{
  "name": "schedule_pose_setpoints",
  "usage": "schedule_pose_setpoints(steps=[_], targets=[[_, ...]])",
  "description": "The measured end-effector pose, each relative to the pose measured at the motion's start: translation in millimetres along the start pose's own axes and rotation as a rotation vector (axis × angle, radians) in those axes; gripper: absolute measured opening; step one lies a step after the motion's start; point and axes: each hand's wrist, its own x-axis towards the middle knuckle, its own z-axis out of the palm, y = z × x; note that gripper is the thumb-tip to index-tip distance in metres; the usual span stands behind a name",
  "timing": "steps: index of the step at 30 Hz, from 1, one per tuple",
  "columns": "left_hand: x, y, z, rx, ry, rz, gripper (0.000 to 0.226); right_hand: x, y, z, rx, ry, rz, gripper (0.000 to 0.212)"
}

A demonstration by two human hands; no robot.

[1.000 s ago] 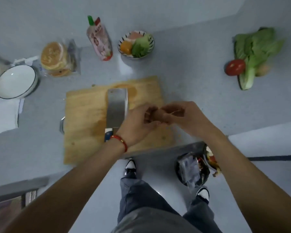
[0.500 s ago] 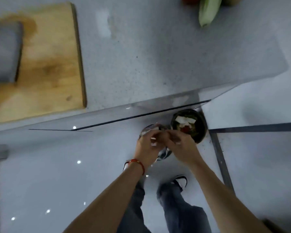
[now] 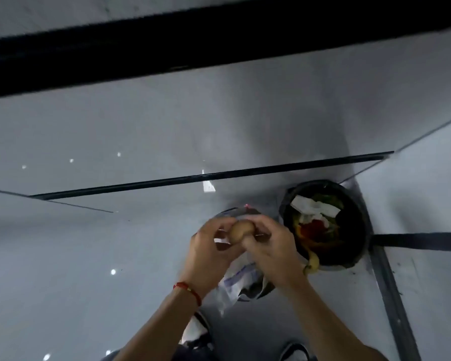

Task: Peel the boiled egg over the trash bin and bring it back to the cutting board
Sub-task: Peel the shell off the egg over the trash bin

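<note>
the egg (image 3: 241,231) sits between the left hand (image 3: 211,252) and the right hand (image 3: 270,250), both curled round it. directly beneath the hands lies a bin lined with a plastic bag (image 3: 238,282). just right of the hands stands the trash bin (image 3: 359,222) on the floor (image 3: 89,256), with scraps (image 3: 313,225) inside it.

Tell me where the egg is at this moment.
In the head view the egg is low and centre, held between the left hand and right hand, left of the black trash bin.
</note>
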Motion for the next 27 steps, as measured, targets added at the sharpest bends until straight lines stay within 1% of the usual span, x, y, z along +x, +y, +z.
schedule_pose_setpoints(steps=[2,6,9,11,14,18,21,23,24,27], targets=[[16,-21,2,-0.006,0.045,0.063,0.036,17,14,3,0.026,-0.041,-0.074,0.028],[35,-59,3,-0.117,0.082,0.095,0.035,49,42,3,-0.010,-0.193,-0.202,0.029],[45,-74,3,-0.061,0.081,0.157,0.036,67,63,-1,0.005,-0.283,-0.252,0.034],[46,-77,6,-0.014,0.079,0.185,0.036,73,74,-2,0.065,-0.301,-0.295,0.035],[42,-74,10,-0.036,0.126,0.177,0.036,80,82,-1,0.175,-0.302,-0.316,0.037],[29,-67,15,-0.083,0.110,0.123,0.033,73,84,-3,0.254,-0.348,-0.277,0.026],[23,-69,13,-0.098,0.128,0.121,0.035,68,92,-3,0.272,-0.361,-0.246,0.033],[20,-71,13,-0.038,0.171,0.160,0.038,66,95,-2,0.327,-0.408,-0.207,0.043],[19,-72,13,0.021,0.194,0.191,0.040,66,95,-2,0.340,-0.420,-0.203,0.045],[18,-69,19,0.225,0.255,0.295,0.046,63,96,-1,0.272,-0.356,-0.286,0.034]])
